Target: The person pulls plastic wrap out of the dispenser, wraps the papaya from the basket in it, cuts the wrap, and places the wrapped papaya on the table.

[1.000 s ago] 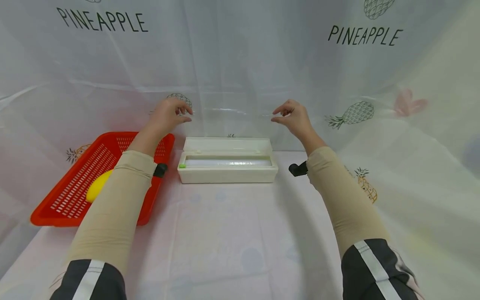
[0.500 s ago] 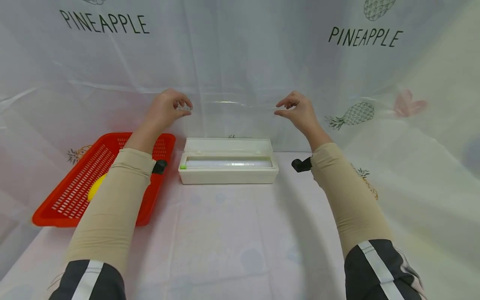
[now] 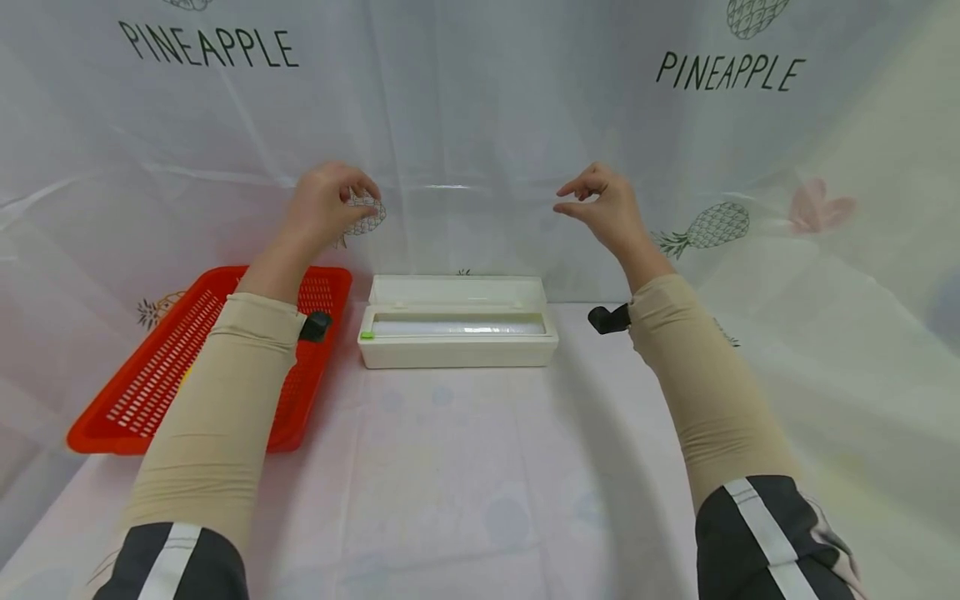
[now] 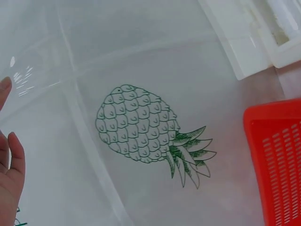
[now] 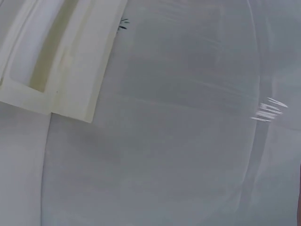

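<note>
Both hands are raised above the table, level with each other and well apart. Between them stretches a clear sheet of plastic wrap (image 3: pixel 448 187), seen mainly as bright glints. My left hand (image 3: pixel 328 200) holds one side with thumb and fingers; my right hand (image 3: pixel 603 204) holds the other. In the left wrist view, the left fingertips (image 4: pixel 5 84) are at the left edge beside glints on the wrap (image 4: pixel 23 80). Glints on the wrap (image 5: pixel 269 111) also show in the right wrist view. Below and between the hands stands a white wrap dispenser (image 3: pixel 457 354), lid up, with a roll inside.
A red perforated basket (image 3: pixel 303 408) stands at the left, partly under the left forearm; a sliver of a yellow thing (image 3: pixel 185 377) shows in it. A white cloth with pineapple prints (image 3: pixel 487 100) hangs behind. A pale cloth covers the table (image 3: pixel 442 483).
Both hands have risen and moved slightly apart, carrying the plastic wrap upward. The left forearm now hides more of the yellow thing. The dispenser and basket stay in place.
</note>
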Demonstrator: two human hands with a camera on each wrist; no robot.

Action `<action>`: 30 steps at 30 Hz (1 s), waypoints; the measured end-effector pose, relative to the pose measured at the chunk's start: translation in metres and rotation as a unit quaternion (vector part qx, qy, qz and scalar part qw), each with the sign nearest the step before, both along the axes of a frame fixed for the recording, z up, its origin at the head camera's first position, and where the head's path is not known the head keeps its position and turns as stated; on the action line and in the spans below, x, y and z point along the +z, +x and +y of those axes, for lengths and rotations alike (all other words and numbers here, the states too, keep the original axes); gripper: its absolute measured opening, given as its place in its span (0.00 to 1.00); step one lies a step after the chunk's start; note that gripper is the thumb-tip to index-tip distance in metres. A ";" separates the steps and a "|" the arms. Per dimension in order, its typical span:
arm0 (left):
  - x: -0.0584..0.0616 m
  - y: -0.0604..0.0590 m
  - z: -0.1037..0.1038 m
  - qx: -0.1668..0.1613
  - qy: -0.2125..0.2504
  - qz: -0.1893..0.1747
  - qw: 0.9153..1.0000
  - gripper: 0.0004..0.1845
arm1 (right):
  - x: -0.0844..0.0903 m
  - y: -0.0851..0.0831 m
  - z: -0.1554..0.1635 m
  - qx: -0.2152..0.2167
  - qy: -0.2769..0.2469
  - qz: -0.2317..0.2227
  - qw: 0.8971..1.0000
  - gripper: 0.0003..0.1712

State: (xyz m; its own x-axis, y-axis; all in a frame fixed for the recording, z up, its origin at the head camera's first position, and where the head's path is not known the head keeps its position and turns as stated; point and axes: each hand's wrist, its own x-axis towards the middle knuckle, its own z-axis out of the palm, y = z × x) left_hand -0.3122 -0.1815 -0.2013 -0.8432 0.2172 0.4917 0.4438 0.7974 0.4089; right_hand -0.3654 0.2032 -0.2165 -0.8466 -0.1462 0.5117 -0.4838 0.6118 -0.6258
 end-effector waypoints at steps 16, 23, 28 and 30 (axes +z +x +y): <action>0.023 0.014 0.004 0.001 -0.029 0.033 0.999 0.10 | 0.020 0.009 0.002 0.000 -0.011 0.038 0.999 0.13; 0.028 0.024 0.004 -0.001 -0.028 0.046 0.999 0.11 | 0.024 0.016 0.004 0.012 -0.031 0.057 0.998 0.11; 0.032 0.038 0.006 -0.011 -0.040 0.054 0.998 0.12 | 0.025 0.027 0.008 0.021 -0.033 0.079 0.996 0.10; 0.034 0.045 0.006 -0.019 -0.046 0.056 0.997 0.12 | 0.025 0.033 0.010 0.019 -0.025 0.081 0.996 0.10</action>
